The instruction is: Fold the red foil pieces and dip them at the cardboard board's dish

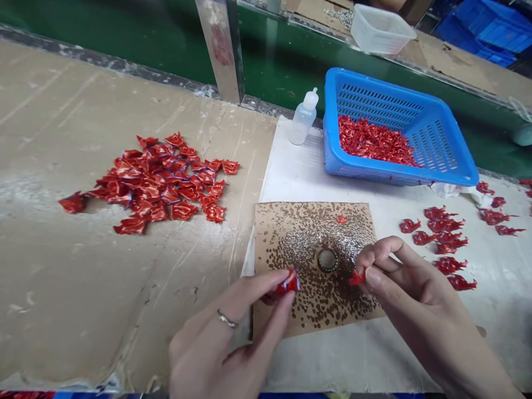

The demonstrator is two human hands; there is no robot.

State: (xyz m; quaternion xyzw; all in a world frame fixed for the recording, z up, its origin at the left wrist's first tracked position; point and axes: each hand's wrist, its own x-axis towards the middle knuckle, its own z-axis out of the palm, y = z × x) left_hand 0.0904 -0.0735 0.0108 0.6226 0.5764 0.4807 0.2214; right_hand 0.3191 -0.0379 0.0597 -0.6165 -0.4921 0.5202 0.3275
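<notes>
My left hand (226, 332), with a ring on one finger, pinches a folded red foil piece (288, 282) with a blue edge between thumb and fingers. My right hand (409, 288) holds a smaller red scrap (356, 278) at its fingertips. Both hands hover over a speckled brown card (282, 235) with a round metal disc (327, 260) at its centre. One tiny red bit (341, 219) lies on the card. A heap of crumpled red foil pieces (155, 185) sits far left of my left hand, and smaller red pieces (446, 233) lie right of my right hand.
A blue plastic basket (430, 100) holds many red pieces, with a plastic dropper bottle (304, 117) beside it on a white sheet (291, 177). A metal post (220, 50) rises at the back. Beyond stand a translucent tub (382, 30) and blue crates (486, 33).
</notes>
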